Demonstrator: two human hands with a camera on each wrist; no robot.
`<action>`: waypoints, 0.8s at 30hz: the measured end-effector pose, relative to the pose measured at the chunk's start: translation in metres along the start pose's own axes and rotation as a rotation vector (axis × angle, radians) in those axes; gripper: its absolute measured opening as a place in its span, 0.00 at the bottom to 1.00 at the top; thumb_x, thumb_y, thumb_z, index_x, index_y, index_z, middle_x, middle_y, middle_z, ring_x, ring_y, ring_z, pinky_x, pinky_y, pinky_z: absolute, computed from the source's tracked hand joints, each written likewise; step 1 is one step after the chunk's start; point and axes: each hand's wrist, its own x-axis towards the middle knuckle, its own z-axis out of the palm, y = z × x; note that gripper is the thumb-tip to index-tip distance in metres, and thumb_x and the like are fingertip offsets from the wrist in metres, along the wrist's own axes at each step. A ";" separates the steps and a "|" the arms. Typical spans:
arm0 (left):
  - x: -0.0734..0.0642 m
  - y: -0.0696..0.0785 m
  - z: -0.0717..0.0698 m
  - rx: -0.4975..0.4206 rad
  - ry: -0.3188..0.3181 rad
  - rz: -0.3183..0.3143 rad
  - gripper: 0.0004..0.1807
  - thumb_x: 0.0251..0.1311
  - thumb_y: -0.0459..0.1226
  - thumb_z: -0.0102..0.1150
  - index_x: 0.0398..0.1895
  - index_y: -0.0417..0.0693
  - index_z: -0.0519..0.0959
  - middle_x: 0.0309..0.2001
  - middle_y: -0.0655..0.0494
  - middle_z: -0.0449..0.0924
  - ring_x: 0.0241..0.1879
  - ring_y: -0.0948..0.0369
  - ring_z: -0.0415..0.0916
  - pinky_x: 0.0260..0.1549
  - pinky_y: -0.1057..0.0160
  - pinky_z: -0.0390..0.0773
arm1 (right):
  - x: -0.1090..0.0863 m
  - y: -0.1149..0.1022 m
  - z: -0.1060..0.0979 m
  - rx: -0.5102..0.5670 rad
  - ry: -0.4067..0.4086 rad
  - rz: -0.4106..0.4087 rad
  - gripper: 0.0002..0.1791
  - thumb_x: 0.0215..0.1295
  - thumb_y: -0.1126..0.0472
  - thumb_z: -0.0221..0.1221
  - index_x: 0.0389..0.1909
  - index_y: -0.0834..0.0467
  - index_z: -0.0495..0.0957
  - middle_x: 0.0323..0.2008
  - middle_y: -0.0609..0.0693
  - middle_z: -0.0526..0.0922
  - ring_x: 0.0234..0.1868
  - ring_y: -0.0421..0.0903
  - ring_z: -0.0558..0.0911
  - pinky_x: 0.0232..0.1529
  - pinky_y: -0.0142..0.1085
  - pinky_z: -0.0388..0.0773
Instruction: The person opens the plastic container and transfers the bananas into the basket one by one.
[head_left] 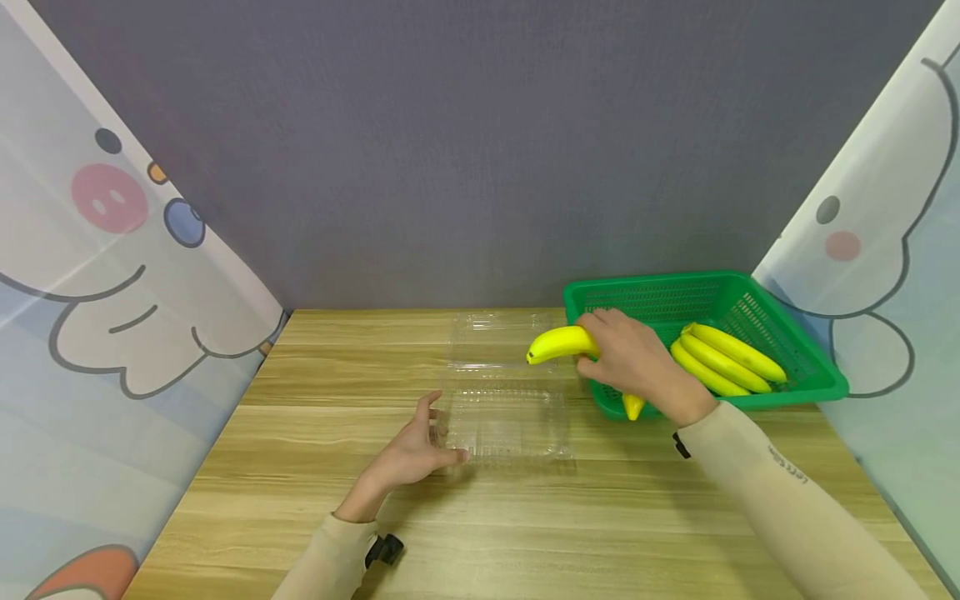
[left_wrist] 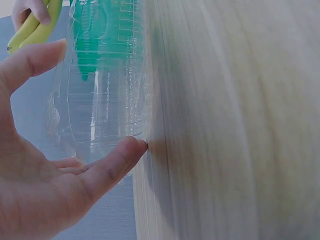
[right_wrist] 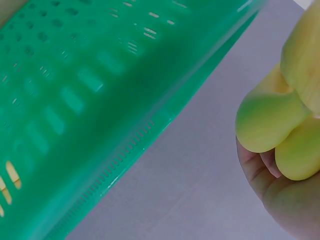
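A clear plastic clamshell box (head_left: 510,425) lies on the table with its lid (head_left: 501,337) folded back towards the wall. My left hand (head_left: 416,446) is at the left end of the box, thumb and fingers spread apart, with fingertips touching its side; the left wrist view shows the box wall (left_wrist: 107,100) close by. My right hand (head_left: 626,354) grips a bunch of bananas (head_left: 562,342) above the left rim of the green basket (head_left: 806,392). In the right wrist view, rounded ends of the held bananas (right_wrist: 270,120) show beside the curled fingers.
Three more bananas (head_left: 723,358) lie in the basket, at the right of the wooden table (head_left: 322,400). A grey wall (head_left: 480,150) rises behind, and printed panels (head_left: 97,333) flank both sides.
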 end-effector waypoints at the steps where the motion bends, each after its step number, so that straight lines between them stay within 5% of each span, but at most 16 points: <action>1: 0.000 0.000 0.000 0.002 0.000 -0.001 0.63 0.49 0.41 0.78 0.81 0.43 0.43 0.68 0.36 0.65 0.60 0.43 0.71 0.55 0.42 0.75 | 0.000 0.001 0.000 -0.003 0.003 -0.002 0.17 0.57 0.60 0.65 0.47 0.60 0.77 0.31 0.48 0.73 0.32 0.49 0.70 0.29 0.41 0.70; 24: 0.001 -0.001 0.000 0.004 0.003 -0.008 0.63 0.49 0.41 0.78 0.81 0.44 0.42 0.69 0.38 0.64 0.60 0.44 0.71 0.54 0.42 0.75 | 0.000 0.030 -0.003 -0.022 -0.026 0.069 0.23 0.59 0.59 0.64 0.54 0.63 0.76 0.35 0.52 0.78 0.33 0.51 0.71 0.29 0.43 0.71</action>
